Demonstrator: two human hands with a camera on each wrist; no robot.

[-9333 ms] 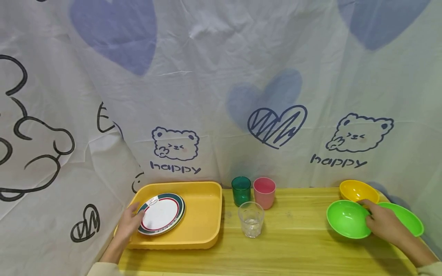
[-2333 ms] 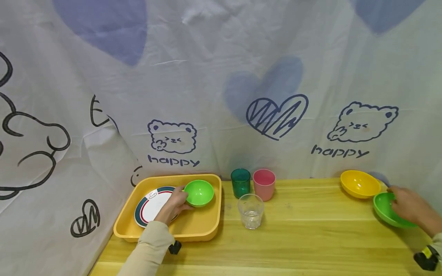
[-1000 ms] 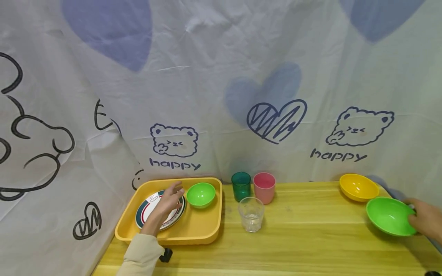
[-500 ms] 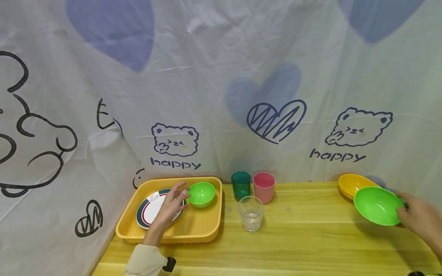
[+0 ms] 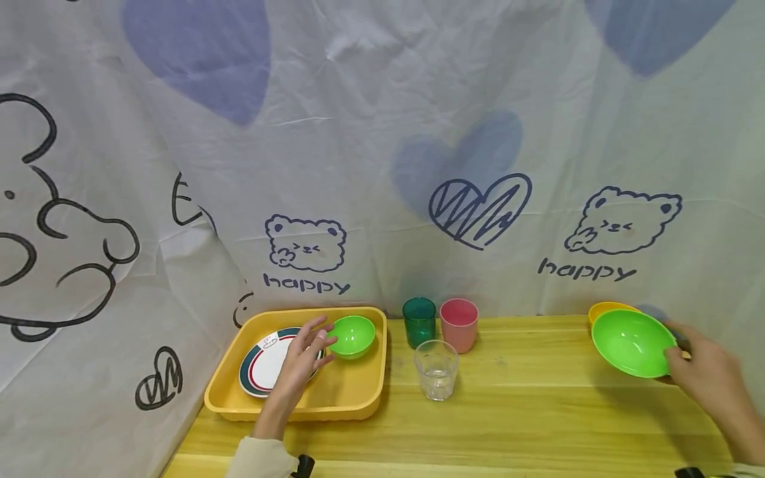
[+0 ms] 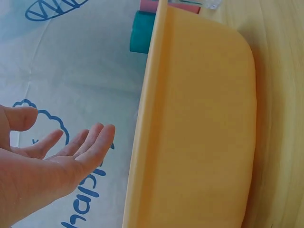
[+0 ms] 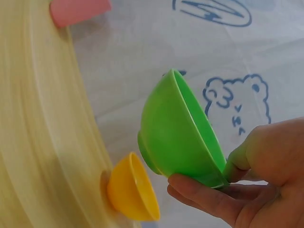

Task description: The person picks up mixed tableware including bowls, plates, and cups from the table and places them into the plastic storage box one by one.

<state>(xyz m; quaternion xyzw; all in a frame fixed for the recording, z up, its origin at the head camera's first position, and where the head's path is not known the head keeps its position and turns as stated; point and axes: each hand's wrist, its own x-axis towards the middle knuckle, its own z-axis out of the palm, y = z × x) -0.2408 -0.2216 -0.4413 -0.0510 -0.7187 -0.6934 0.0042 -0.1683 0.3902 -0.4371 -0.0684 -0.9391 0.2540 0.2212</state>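
We are looking down at a wooden table (image 5: 526, 411) with a yellow tray (image 5: 352, 392) standing on it. Well to the right of the tray, our right hand (image 5: 708, 365) is pinching a large green bowl (image 5: 633, 342) by its near edge — thumb inside the rim, fingers bracing the outside. The bowl is hanging clear of the table, its mouth tilting towards us, and is partly hiding a yellow bowl (image 5: 606, 307) behind it.

Our left hand (image 5: 303, 355) is hovering over the tray, fingers loosely spread and holding nothing. Beneath and beside it, a small green bowl (image 5: 352, 337) is sitting in the tray's right half and a plate (image 5: 269, 365) in its left half. Just right of the tray, a dark green cup (image 5: 420, 323), a pink cup (image 5: 459, 328) and a clear glass (image 5: 436, 375) are standing close together.

For a steady carry, we are probably best keeping the pinch firm and the rim nearer level, since a one-edge hold may be letting the far side dip. We should also be giving the glass generous room — being see-through, it is easily misjudged.
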